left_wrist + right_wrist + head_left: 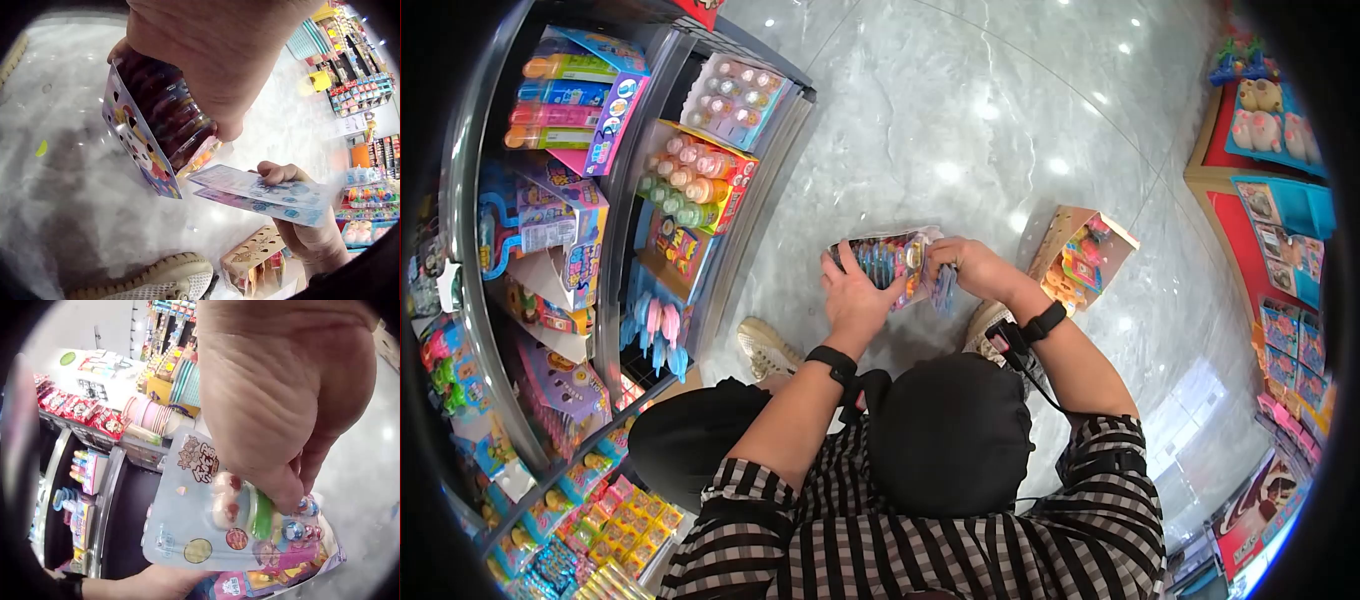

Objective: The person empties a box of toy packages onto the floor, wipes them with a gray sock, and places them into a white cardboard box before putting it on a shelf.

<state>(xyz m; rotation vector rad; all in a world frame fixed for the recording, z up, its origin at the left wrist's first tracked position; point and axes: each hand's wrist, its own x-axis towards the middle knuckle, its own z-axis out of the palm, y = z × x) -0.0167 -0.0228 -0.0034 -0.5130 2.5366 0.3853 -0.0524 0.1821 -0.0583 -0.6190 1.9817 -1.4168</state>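
Above the floor, my left hand [858, 298] grips a printed display box [139, 142], thumb and fingers spread over its sides. Packed upright inside is a row of several clear plastic packs [882, 258]. At the box's right end, my right hand [972, 268] pinches two flat blister packs [262, 195] between thumb and fingers. The front blister pack [178, 522] shows a pale backing with printed lettering, white-and-brown pieces and a green piece under clear plastic. In the right wrist view it overlaps the box and part of my left hand [153, 582].
An open cardboard box [1052, 238] with colourful packets stands on the grey tiled floor [960, 120] at the right. Shelves [625, 110] of sweets and toys line the left, and more display racks [1230, 215] the right. A shoe [768, 348] is beside my left forearm.
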